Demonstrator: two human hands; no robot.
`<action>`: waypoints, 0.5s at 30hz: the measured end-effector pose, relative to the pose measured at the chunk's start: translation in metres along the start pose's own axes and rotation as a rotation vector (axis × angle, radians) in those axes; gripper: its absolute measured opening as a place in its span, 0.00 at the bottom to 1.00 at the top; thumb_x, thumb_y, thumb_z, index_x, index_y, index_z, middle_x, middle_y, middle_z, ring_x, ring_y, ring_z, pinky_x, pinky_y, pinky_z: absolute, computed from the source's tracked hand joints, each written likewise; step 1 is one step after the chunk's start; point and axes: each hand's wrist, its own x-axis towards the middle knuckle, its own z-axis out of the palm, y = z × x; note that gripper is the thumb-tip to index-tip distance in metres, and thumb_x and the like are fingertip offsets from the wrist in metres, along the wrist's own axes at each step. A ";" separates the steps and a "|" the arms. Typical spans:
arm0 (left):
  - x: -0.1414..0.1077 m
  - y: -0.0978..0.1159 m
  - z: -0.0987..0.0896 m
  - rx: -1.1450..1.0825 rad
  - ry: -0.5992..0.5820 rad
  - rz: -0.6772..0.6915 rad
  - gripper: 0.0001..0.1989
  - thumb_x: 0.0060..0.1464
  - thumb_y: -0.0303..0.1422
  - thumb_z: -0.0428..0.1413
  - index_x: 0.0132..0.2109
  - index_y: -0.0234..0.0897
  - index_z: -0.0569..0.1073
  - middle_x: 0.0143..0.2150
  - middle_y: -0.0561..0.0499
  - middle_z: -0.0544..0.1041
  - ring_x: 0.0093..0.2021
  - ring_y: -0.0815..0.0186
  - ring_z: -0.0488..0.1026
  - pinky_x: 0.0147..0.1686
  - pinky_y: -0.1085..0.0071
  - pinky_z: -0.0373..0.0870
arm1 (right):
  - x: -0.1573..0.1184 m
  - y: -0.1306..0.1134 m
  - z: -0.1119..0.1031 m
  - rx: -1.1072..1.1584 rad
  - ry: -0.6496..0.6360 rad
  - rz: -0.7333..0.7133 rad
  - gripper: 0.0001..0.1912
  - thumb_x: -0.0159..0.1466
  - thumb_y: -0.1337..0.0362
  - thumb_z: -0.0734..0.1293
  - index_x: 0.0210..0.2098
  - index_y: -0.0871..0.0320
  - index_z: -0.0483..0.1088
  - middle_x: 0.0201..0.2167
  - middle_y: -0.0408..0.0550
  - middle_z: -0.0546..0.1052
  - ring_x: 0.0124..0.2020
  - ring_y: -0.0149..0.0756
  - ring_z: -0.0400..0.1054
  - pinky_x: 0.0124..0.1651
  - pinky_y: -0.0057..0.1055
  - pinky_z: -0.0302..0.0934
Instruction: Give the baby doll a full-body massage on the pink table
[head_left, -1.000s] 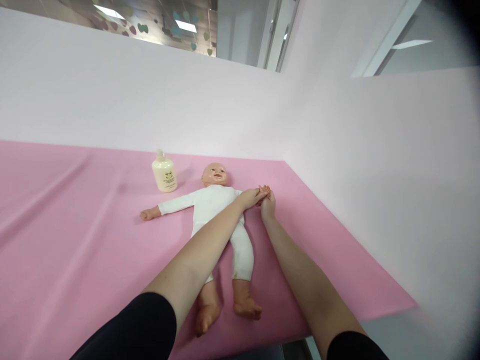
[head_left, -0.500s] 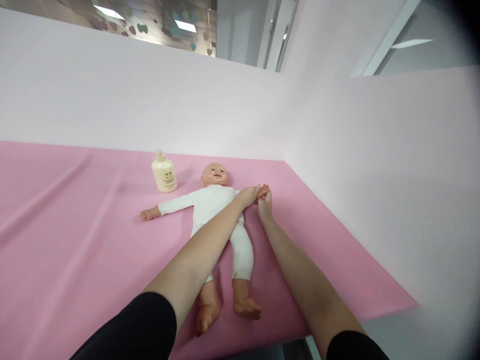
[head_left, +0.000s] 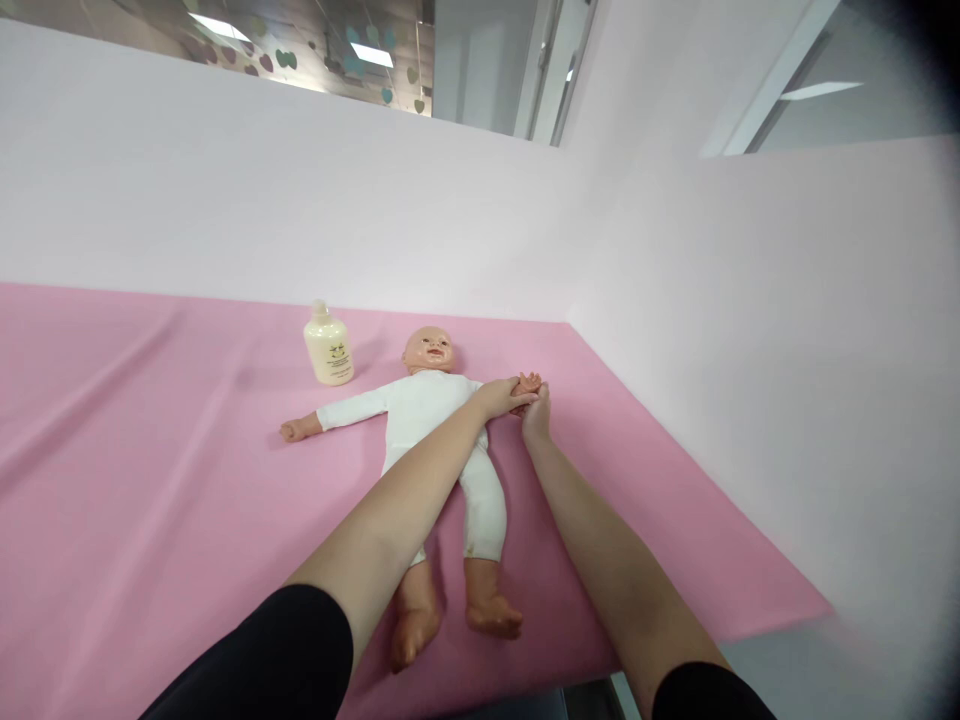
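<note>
The doll's small hand [head_left: 529, 382] is grasped from both sides by the person's hands: its left side is covered by the left hand [head_left: 498, 399], and its right side is cupped from below by the right hand [head_left: 536, 414]. The small fingers are left showing above the grip, spread upward; the exact placing of the person's fingertips is too small to be told.

The doll [head_left: 429, 405] is laid on its back on the pink-covered bench [head_left: 187, 520], near the middle, with its head placed at the far end and its feet at the near edge. It is dressed in a white suit [head_left: 484, 505], by which the head, hands and feet are left bare. Its other arm [head_left: 352, 405] is stretched out to the left, and its body is crossed by the person's left forearm [head_left: 405, 500].

A pale yellow bottle [head_left: 330, 355] is stood upright at the far left of the doll, apart from it. The bench is bordered on the far and right sides by white walls [head_left: 300, 190]. Black sleeves [head_left: 262, 655] are worn by the person.
</note>
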 end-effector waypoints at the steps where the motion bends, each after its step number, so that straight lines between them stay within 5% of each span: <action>1: 0.000 0.000 0.000 0.005 0.003 0.001 0.27 0.54 0.55 0.48 0.46 0.35 0.70 0.42 0.43 0.78 0.40 0.57 0.74 0.37 0.68 0.66 | -0.001 -0.001 0.000 0.025 -0.013 0.002 0.32 0.63 0.44 0.48 0.41 0.62 0.71 0.21 0.47 0.71 0.17 0.33 0.62 0.23 0.33 0.60; 15: -0.005 0.009 -0.003 0.063 0.026 0.089 0.22 0.65 0.42 0.35 0.50 0.35 0.67 0.41 0.43 0.78 0.38 0.61 0.75 0.39 0.69 0.65 | -0.015 -0.003 0.003 0.067 -0.039 -0.168 0.23 0.56 0.45 0.63 0.41 0.56 0.60 0.31 0.41 0.69 0.30 0.32 0.68 0.27 0.28 0.63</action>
